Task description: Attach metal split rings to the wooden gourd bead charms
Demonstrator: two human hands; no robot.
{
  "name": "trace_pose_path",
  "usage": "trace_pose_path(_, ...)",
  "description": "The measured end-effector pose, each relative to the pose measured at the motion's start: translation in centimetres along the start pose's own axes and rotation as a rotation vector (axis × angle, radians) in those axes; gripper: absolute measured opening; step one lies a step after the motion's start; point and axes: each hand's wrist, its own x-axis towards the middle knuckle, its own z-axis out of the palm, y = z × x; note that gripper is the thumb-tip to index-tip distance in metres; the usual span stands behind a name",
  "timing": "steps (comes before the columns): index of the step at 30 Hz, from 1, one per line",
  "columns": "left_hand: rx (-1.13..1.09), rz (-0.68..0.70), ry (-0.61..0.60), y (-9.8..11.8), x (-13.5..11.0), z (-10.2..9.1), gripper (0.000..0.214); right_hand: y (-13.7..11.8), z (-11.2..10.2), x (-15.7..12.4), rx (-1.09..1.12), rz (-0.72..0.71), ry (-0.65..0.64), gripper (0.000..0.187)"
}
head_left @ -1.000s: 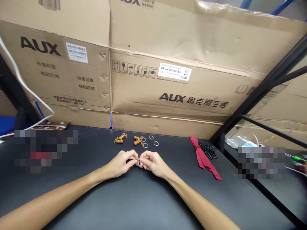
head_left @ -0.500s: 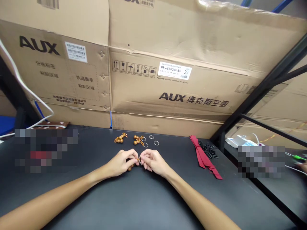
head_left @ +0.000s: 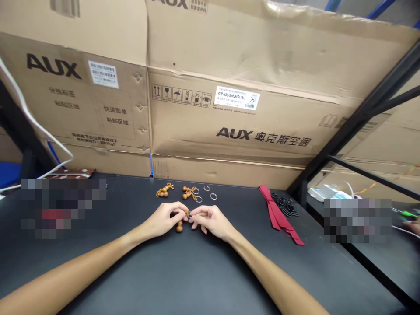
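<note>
My left hand (head_left: 167, 220) pinches the orange cord of a wooden gourd pendant (head_left: 179, 226), whose brown beads hang below the fingertips. My right hand (head_left: 210, 221) meets it from the other side, thumb and forefinger pinched on a small metal split ring (head_left: 190, 213) at the cord. Fingertips hide most of that ring. Beyond the hands lie more gourd pendants: a corded bunch (head_left: 164, 190) on the left, and another group (head_left: 188, 192) with rings attached. Two loose split rings (head_left: 206, 188) sit to their right on the black table (head_left: 197, 275).
Red ribbon strips (head_left: 278, 214) lie on the right beside a pile of black clasps (head_left: 287, 205). Large cardboard boxes (head_left: 229, 118) stand behind the table. A black metal frame (head_left: 354, 127) slopes down at the right. Blurred patches cover items on both sides.
Both hands keep working at the cord and ring. The ring is less visible between the fingertips, and the gourd beads show more below my left hand.
</note>
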Motion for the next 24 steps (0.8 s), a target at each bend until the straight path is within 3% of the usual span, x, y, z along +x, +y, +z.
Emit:
trace_pose_path(13, 0.062, 0.018, -0.012, -0.1, -0.1, 0.3, 0.023, 0.4, -0.1, 0.1, -0.247, -0.091, 0.056, 0.027)
trace_pose_path(20, -0.111, -0.03, -0.059, -0.5, 0.2, 0.0, 0.027, -0.1, -0.1, -0.3, -0.377, -0.138, 0.041, 0.021)
trace_pose_path(24, -0.224, -0.077, -0.098, -0.4, 0.5, -0.4, 0.029, -0.4, -0.3, -0.4, -0.31, -0.209, -0.003, 0.019)
